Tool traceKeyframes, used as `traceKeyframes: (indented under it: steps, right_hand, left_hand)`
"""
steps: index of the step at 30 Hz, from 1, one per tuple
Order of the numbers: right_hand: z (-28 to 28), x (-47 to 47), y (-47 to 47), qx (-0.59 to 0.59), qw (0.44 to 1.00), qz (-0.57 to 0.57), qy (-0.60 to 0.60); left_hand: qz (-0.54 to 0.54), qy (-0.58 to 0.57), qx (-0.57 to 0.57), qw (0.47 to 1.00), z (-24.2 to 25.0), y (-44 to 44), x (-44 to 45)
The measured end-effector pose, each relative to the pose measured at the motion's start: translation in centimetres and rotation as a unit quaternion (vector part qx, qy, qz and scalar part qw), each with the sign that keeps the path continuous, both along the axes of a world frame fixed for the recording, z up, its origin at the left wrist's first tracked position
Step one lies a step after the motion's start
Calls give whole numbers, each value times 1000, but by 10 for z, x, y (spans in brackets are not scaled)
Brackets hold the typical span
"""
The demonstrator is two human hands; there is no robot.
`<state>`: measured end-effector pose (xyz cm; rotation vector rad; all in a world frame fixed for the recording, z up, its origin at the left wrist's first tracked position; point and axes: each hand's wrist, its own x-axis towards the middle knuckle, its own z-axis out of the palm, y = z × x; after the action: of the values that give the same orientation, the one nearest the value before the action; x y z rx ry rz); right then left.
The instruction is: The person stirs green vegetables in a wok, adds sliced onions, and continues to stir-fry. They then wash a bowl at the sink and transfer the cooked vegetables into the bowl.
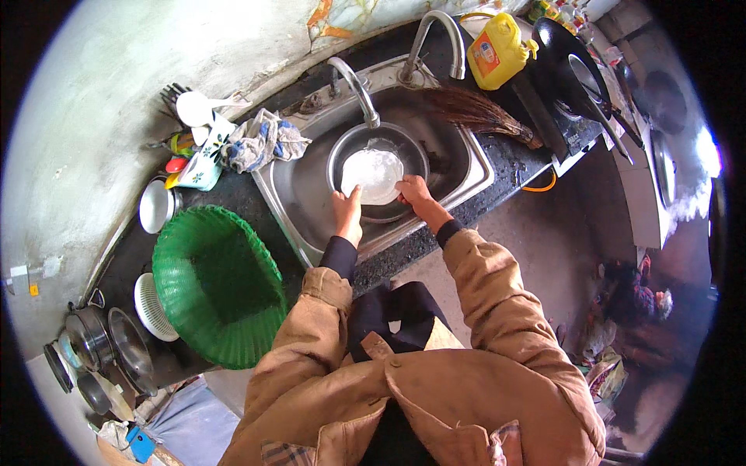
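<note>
Both my hands grip a whitish translucent bowl by its rim, over a round metal basin. My left hand has its thumb over the near left edge. On the right edge, my right hand pinches the rim between thumb and fingers. The basin sits in a stainless steel sink. A curved faucet ends just above the basin's far side. Glare hides what the bowl contains, and I cannot tell whether water is running.
A green woven basket stands left of the sink, near a crumpled cloth. Behind right are a second faucet, a twig brush and a yellow jug. A black wok sits farther right.
</note>
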<state>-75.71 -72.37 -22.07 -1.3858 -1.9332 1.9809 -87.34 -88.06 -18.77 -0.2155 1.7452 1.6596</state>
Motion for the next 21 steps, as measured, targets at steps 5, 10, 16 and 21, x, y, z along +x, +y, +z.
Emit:
traceKeyframes:
  steps: [5, 10, 16, 21]
  right_hand:
    - [54, 1, -32, -94, 983, -103, 119]
    - [5, -13, -20, 61, 990, -91, 87]
    - [51, -55, 3, 150, 987, -62, 3]
    - [28, -60, -73, -49, 926, -336, 167]
  left_hand:
    - [90, -67, 157, 981, 1, 18, 11]
    - [35, -92, 194, 976, 6, 20, 16]
    - [-23, -86, 131, 987, 31, 8, -25]
    - [68, 41, 144, 986, 54, 26, 11]
